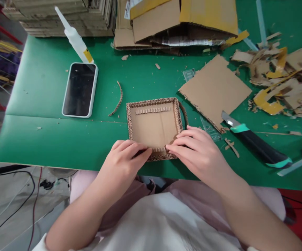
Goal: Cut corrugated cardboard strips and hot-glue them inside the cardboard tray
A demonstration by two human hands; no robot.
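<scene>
A shallow cardboard tray (153, 101) with raised corrugated walls lies on the green table in front of me. Inside it, a corrugated cardboard strip (159, 150) runs along the near wall. At the left end of that strip, my left hand (125, 164) closes thumb and fingertips on it. My right hand (200, 150) pinches its other end, over the tray's near right corner. Along the far wall lies a second corrugated strip (152, 111). A curved strip (184, 112) leans outside the right wall, partly hidden by my right hand.
A utility knife (255, 139) and a square cardboard sheet (216, 90) over a clear ruler (210, 129) lie right. Cardboard scraps (292, 80) pile beyond. Left are a phone (80, 90), a glue bottle (75, 40) and a loose strip (119, 99); cardboard stacks (62, 17) stand behind.
</scene>
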